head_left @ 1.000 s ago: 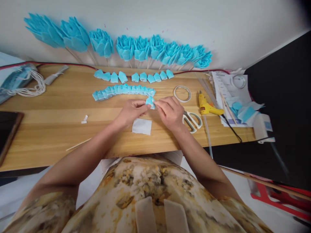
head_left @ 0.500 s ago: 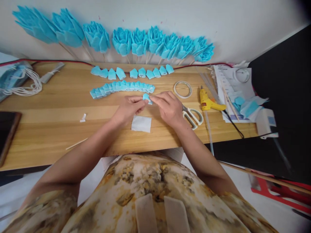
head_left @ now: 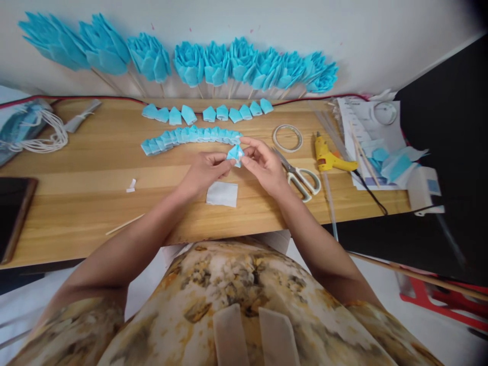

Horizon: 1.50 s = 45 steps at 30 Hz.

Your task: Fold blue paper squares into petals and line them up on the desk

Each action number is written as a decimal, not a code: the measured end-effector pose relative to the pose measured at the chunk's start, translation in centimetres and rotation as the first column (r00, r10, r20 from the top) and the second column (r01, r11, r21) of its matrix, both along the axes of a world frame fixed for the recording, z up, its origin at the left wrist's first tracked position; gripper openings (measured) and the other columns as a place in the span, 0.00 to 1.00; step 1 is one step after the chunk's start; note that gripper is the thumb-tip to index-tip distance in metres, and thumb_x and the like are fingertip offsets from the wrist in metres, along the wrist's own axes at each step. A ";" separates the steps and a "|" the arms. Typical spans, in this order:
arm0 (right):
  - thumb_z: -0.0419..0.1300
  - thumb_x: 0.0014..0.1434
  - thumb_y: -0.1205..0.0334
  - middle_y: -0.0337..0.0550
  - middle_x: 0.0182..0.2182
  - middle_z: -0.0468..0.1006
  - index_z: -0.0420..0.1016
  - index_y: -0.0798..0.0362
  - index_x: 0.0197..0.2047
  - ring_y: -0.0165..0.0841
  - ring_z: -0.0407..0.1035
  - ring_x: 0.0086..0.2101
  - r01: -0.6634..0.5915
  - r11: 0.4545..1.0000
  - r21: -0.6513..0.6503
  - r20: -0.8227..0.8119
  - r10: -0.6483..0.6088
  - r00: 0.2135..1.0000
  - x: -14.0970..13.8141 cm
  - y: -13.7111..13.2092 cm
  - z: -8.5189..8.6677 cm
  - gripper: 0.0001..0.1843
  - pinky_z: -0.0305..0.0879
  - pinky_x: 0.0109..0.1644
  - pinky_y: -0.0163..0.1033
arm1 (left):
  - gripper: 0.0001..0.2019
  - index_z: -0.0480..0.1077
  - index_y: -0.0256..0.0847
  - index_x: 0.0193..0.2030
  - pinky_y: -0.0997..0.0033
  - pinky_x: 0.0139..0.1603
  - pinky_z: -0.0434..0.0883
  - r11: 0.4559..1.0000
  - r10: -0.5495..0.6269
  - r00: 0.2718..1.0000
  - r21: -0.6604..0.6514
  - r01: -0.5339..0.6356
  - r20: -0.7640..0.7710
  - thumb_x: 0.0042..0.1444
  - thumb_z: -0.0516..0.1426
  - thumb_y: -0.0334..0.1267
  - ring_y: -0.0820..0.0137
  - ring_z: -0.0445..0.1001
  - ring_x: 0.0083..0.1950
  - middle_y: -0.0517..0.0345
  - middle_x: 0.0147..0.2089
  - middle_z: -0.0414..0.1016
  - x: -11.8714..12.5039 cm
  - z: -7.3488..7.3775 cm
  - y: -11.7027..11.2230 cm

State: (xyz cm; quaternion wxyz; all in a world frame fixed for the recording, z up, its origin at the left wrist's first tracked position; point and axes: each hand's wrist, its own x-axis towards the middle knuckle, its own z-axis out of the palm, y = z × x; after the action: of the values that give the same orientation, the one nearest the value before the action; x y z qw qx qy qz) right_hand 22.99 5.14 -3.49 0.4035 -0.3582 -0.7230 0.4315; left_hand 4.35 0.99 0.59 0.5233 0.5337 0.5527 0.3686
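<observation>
Between my two hands is a small folded blue petal, pointed at the top, held just above the table. My left hand pinches its left side between thumb and fingers. On the other side, my right hand grips the petal's right edge with thumb and fingertips. Just below lies a pale, flat square piece. Beyond my hands runs an overlapping row of folded blue petals, and behind it several single blue petals are spaced out.
Blue flowers on sticks lean against the wall. To the right are scissors, a tape roll, a yellow glue gun and papers. A dark tablet-like device and white cord are at left.
The petal has turned and shows more of its folded face. My right hand's fingers have shifted from pressing across it to gripping its right edge.
</observation>
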 end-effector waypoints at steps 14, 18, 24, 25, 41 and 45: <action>0.60 0.65 0.56 0.41 0.40 0.78 0.67 0.47 0.64 0.33 0.74 0.39 0.006 1.000 0.011 0.005 -0.006 1.000 0.0 0.2 -0.7 0.24 0.75 0.44 0.41 | 0.07 0.71 0.39 0.32 0.73 0.30 0.58 0.999 0.044 0.998 -0.022 -0.043 0.051 0.54 0.62 0.39 0.77 0.59 0.25 0.68 0.22 0.63 -0.1 -0.1 0.4; 0.55 0.70 0.51 0.40 0.38 0.77 0.69 0.45 0.63 0.33 0.75 0.36 0.024 1.000 -0.015 0.021 -0.024 0.999 0.2 0.1 -0.3 0.21 0.76 0.44 0.43 | 0.08 0.70 0.40 0.31 0.73 0.30 0.59 0.999 0.041 0.998 -0.020 -0.040 0.037 0.54 0.62 0.41 0.76 0.60 0.26 0.68 0.22 0.62 -0.1 -0.1 0.3; 0.59 0.66 0.45 0.41 0.40 0.79 0.68 0.45 0.63 0.33 0.75 0.39 -0.005 1.000 -0.030 -0.020 0.004 1.000 0.2 0.2 -0.1 0.26 0.76 0.45 0.42 | 0.07 0.71 0.39 0.30 0.74 0.30 0.59 0.999 0.037 0.998 -0.039 -0.035 0.051 0.53 0.63 0.39 0.77 0.60 0.26 0.67 0.22 0.65 0.2 -0.1 0.2; 0.60 0.65 0.45 0.41 0.40 0.79 0.68 0.45 0.64 0.33 0.75 0.40 -0.007 1.000 -0.030 -0.021 0.006 1.000 0.2 0.2 -0.2 0.27 0.76 0.45 0.41 | 0.07 0.71 0.39 0.30 0.74 0.30 0.59 0.999 0.037 0.998 -0.038 -0.035 0.047 0.53 0.63 0.39 0.77 0.61 0.26 0.67 0.22 0.65 0.2 -0.1 0.1; 0.62 0.64 0.51 0.40 0.40 0.79 0.71 0.47 0.62 0.31 0.74 0.37 0.000 1.000 0.027 0.027 -0.001 1.000 0.2 0.0 -0.2 0.24 0.75 0.42 0.39 | 0.11 0.76 0.38 0.36 0.74 0.27 0.55 1.000 -0.012 1.000 0.011 0.012 -0.001 0.54 0.62 0.45 0.78 0.58 0.25 0.64 0.26 0.67 0.0 -1.4 0.1; 0.61 0.65 0.47 0.41 0.41 0.78 0.71 0.46 0.61 0.34 0.75 0.39 0.070 0.996 0.052 0.004 -0.070 0.998 0.5 0.5 -0.3 0.24 0.76 0.44 0.42 | 0.15 0.77 0.39 0.45 0.73 0.26 0.54 0.998 0.035 0.997 -0.054 -0.032 0.068 0.55 0.63 0.46 0.77 0.55 0.22 0.69 0.20 0.60 -0.2 -1.5 0.4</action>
State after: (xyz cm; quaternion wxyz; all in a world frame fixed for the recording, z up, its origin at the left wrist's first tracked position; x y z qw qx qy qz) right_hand 23.48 5.60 -3.84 0.4253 -0.3740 -0.7221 0.3972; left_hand 4.16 1.42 -0.95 0.5497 0.4972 0.5528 0.3808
